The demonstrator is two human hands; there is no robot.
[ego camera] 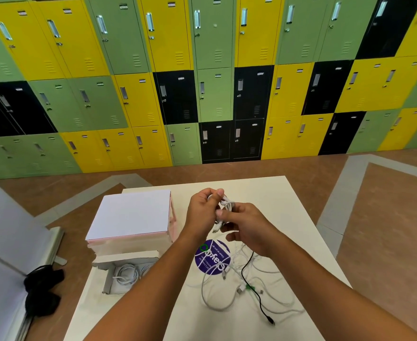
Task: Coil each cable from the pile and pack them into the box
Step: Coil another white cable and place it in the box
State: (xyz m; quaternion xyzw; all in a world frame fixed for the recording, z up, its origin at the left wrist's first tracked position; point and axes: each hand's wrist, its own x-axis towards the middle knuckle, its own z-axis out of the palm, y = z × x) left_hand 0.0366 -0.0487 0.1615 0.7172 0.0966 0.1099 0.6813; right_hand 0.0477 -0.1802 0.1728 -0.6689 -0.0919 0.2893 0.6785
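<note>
- My left hand (202,212) pinches the loops of a white cable (227,204) between thumb and fingers, up above the table (264,193) and right of the box (126,257).
- My right hand (247,230) curls round the same bundle from below; a plug end dangles under it.
- I judge this coil nearly wound.
- The box holds at least 1 coiled white lead (126,274).
- The pile (264,274) lies right of the box: loose white leads and 1 black cable (249,267).
- Next, secure the tail, then carry the coil left into the box without it springing open.
</note>
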